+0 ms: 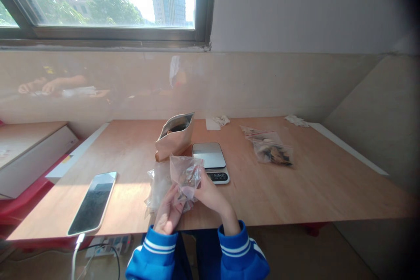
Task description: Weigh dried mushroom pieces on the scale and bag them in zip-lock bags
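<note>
A clear plastic zip bag (186, 174) is held between both hands near the table's front edge. My left hand (169, 210) supports its lower part, palm turned up and fingers curled against the plastic. My right hand (210, 193) grips the bag's right side. More clear bags (157, 190) lie beneath and left of it. Just behind stands a digital scale (209, 156) with a bare silver plate. An open kraft pouch (175, 136) with dark contents leans at the scale's left. Whether the held bag contains anything is hard to make out.
Filled zip bags (274, 152) with dried brownish pieces lie right of the scale. A phone (93, 204) with a white charging cable (78, 249) rests at the front left. Crumpled tissue (221, 120) and another tissue (297, 120) sit along the back edge by the wall.
</note>
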{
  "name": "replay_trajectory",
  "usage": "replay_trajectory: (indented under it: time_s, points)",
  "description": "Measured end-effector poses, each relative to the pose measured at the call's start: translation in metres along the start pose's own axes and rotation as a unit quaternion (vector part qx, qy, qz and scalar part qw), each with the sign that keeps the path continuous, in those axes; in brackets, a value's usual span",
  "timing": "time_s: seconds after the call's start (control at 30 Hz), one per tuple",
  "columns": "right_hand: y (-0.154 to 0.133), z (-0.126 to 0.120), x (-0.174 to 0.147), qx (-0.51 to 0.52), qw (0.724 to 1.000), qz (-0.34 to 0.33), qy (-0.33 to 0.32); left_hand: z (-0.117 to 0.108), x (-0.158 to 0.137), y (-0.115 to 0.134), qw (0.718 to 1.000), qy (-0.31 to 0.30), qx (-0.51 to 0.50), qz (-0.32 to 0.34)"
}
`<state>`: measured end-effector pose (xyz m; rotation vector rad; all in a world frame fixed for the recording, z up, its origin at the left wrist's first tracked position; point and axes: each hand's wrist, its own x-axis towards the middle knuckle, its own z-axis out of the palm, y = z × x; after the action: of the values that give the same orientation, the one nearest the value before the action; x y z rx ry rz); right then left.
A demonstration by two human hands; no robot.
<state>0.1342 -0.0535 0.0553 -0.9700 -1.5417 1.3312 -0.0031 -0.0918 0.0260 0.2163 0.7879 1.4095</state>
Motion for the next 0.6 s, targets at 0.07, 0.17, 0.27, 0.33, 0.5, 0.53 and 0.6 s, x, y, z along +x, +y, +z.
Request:
replay_trajectory:
  time_s: [0.07, 0.17, 0.27, 0.33, 0.5, 0.53, 0.6]
  points:
    - [-0.002, 0.001, 0.001, 0.034, 0.999, 0.005, -0.004, 0.001, 0.001, 0.0, 1.0, 0.018, -0.01, 0.0]
    - [-0.001, 0.0, 0.003, 0.055, 0.998, 0.004, 0.016, 0.002, 0.003, 0.001, 0.998, 0.047, -0.042, -0.007]
    - [0.005, -0.002, 0.006, 0.045, 0.998, 0.002, 0.04, 0.002, 0.004, 0.002, 0.997, 0.042, -0.064, -0.018]
    - [0.01, -0.004, 0.008, 0.03, 0.999, 0.001, 0.041, 0.003, 0.004, 0.002, 0.996, 0.043, -0.071, -0.016]
    - [0.019, -0.003, 0.011, 0.014, 0.999, -0.001, 0.031, 0.006, 0.004, 0.001, 0.994, 0.058, -0.087, -0.008]
    - [0.019, -0.002, 0.012, 0.017, 0.999, -0.002, 0.031, 0.006, 0.005, 0.001, 0.994, 0.06, -0.089, -0.008]
    - [0.017, 0.001, 0.011, 0.027, 0.999, -0.003, 0.032, 0.006, 0.005, 0.0, 0.994, 0.063, -0.088, -0.008]
